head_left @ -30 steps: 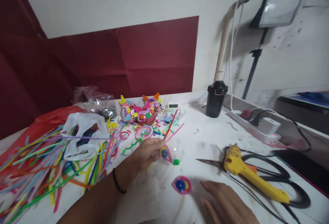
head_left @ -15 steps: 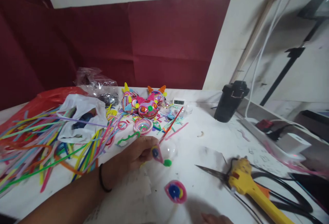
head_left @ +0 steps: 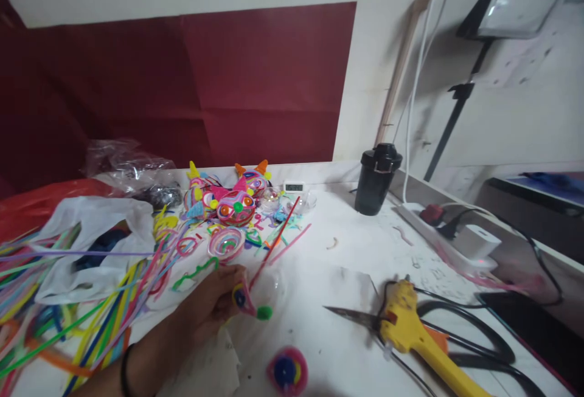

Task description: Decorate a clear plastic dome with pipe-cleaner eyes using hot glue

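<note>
My left hand (head_left: 207, 306) is closed on a clear plastic ball (head_left: 269, 286), which carries a blue and pink coiled eye shape (head_left: 240, 296) and a green round nose piece (head_left: 264, 312). Below it on the white table lies a second pink and blue coiled eye (head_left: 287, 372), partly blurred. A red pipe cleaner (head_left: 285, 224) extends up and right from behind the ball. Finished cat-like heads (head_left: 236, 207) wrapped in coloured coils sit behind the hand. My right hand is out of the frame.
On the right, a yellow glue gun (head_left: 401, 324) lies over black-handled scissors (head_left: 353, 316). Loose pipe cleaners (head_left: 98, 324) and a white bag (head_left: 137, 217) spread at left. Further back stand a black bottle (head_left: 376, 181), a small digital display (head_left: 293, 187) and a power strip (head_left: 449, 245).
The view has turned right, so everything sits further left. My right hand's fingers, at the bottom edge before, have left the frame. My left hand keeps hold of the ball.
</note>
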The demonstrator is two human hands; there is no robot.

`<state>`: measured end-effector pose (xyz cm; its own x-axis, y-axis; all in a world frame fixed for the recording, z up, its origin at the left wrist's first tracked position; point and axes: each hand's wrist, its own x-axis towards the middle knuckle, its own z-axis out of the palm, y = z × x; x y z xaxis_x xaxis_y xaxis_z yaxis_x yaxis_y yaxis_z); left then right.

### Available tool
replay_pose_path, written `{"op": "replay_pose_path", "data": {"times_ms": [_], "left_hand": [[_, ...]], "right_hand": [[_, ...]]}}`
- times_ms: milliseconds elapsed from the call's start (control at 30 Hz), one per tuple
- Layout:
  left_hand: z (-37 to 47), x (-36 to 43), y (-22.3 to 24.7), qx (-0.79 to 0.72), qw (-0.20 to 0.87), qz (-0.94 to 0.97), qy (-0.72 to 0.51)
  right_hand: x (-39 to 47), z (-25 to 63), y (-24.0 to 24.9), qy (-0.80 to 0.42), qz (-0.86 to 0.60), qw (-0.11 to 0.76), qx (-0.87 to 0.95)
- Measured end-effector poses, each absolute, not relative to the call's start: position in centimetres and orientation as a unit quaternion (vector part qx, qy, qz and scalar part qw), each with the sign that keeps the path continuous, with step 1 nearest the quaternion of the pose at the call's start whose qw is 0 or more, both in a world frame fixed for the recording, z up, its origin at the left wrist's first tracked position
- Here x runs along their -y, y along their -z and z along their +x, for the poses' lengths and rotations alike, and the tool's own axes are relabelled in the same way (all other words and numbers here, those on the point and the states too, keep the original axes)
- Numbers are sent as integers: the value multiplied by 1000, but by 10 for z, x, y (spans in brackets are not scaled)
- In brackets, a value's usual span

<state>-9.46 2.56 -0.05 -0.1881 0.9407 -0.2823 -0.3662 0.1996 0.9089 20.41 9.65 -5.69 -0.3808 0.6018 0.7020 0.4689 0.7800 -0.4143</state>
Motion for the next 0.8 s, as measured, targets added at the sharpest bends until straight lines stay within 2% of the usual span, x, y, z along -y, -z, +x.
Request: {"op": "replay_pose_path", "data": {"times_ms": [167,300,533,800], "left_hand": [[-93,-24,-2,-524,569,258,-578],[-95,-26,-1,-516,574,246,-587],[-96,-25,3,-506,579,265,-582],[-92,-22,3,-506,575,285,-577]], "right_hand": [[-153,228,69,-67,-302,422,852],[-164,236,93,-53,-297,423,854],[-182,249,115,23,-282,348,894],[-190,249,126,-4,-276,395,876]]}}
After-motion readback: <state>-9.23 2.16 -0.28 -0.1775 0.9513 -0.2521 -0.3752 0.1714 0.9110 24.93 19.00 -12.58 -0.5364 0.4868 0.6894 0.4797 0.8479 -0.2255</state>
